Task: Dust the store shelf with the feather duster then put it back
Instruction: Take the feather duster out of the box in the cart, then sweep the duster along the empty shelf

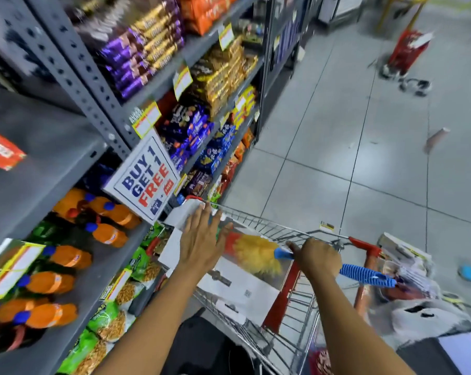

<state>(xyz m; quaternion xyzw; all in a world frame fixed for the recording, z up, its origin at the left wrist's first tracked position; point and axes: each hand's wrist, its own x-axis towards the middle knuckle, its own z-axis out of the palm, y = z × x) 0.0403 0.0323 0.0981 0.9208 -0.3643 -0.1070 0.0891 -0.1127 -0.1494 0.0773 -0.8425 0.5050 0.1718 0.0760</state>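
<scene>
My right hand (317, 257) is closed around the blue ribbed handle of the feather duster (252, 251), whose yellow and red feathers lie over the shopping trolley (283, 231). My left hand (201, 240) hovers flat with fingers spread, just left of the feathers, above a white box in the trolley. The grey metal store shelf (74, 147) rises on the left, stacked with snack packs and orange drink bottles.
A "BUY 1 GET 1 FREE" sign (145, 175) juts from the shelf edge beside my left hand. A white plastic bag (423, 318) and papers sit at the right. A red bucket (409, 51) stands far off on the tiled floor (337, 131).
</scene>
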